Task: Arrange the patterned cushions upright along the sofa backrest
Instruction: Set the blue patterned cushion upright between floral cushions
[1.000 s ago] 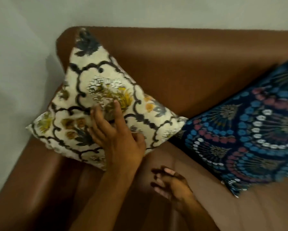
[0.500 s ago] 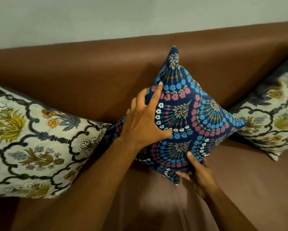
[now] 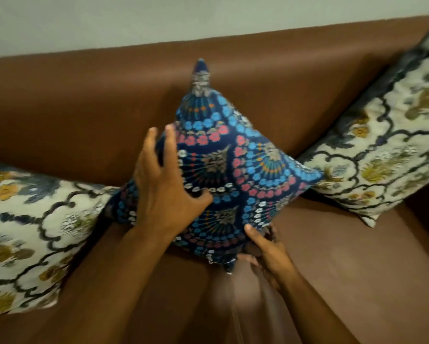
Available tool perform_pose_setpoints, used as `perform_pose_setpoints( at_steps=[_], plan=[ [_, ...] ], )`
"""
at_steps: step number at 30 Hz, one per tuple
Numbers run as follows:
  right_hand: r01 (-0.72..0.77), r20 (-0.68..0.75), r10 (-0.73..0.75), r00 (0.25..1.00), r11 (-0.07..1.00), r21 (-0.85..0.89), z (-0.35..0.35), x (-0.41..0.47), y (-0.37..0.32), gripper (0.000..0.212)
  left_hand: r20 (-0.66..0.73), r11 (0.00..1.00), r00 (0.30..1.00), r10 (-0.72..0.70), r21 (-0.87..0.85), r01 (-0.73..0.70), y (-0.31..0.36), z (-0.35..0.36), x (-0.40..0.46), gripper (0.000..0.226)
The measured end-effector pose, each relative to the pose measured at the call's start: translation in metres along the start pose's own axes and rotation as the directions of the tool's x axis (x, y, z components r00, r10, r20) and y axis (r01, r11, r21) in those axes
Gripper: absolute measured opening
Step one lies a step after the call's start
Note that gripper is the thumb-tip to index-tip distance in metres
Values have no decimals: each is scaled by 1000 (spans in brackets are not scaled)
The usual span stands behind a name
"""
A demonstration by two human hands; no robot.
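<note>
Navy cushion [image 3: 233, 175] with blue-pink floral rings; cream floral cushions [image 3: 382, 155]; brown sofa [image 3: 84, 108]

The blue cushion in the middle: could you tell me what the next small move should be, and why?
Probably release it. The blue cushion already stands on one corner against the backrest, left hand on its face, right hand at its bottom corner.

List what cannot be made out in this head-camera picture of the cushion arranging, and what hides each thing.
- Left cream cushion: outer part cut off by the frame's left edge.
- Right cream cushion: top corner cut off by the right edge; print motion-blurred.
- Blue cushion: lower corner covered by the right hand; left side covered by the left hand.
</note>
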State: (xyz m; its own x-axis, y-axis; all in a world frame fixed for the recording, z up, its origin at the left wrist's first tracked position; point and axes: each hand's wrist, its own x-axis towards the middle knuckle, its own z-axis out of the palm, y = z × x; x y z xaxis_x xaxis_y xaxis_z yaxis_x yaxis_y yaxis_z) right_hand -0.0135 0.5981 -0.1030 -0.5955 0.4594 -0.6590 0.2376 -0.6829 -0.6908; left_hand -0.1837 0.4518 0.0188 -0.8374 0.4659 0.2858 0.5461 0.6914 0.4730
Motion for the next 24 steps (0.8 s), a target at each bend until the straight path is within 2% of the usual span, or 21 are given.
perform_pose_setpoints(
  at_steps=[2,4,6,7,9,11,14,16,18,21,24],
  plan=[
    [16,-88,-11,996,998,56,-28,-2,-9,75,-133,996,991,4,-87,-16,27,15,-24,111],
    [38,-162,-10,987,985,170,-72,0,-24,66,-208,982,975,84,-148,-117,69,38,-46,100],
    [64,-251,-2,968,969,239,-122,4,-43,57,-131,945,968,213,-223,-238,120,66,-56,97],
    [91,-318,-10,948,966,242,-151,6,-56,60,-63,919,959,276,-275,-283,148,82,-53,98],
    [148,-450,-33,892,964,222,-203,17,-87,77,70,882,929,363,-348,-318,202,113,-31,102],
    [191,-494,-79,866,965,180,-246,33,-120,92,150,884,905,397,-329,-333,245,145,3,112],
    [180,-423,-105,900,974,141,-291,59,-162,116,234,915,898,372,-253,-314,288,187,52,127],
    [157,-373,-102,922,980,121,-308,72,-177,122,245,931,903,352,-188,-312,304,204,69,132],
    [151,-310,-101,945,978,142,-315,85,-187,104,228,927,899,374,-126,-353,319,214,77,132],
    [127,-170,-99,981,979,159,-302,91,-196,60,164,909,894,417,-81,-409,340,215,91,129],
    [137,-170,-114,979,983,126,-291,93,-191,54,34,896,899,437,-105,-432,348,204,103,120]
  ],
)
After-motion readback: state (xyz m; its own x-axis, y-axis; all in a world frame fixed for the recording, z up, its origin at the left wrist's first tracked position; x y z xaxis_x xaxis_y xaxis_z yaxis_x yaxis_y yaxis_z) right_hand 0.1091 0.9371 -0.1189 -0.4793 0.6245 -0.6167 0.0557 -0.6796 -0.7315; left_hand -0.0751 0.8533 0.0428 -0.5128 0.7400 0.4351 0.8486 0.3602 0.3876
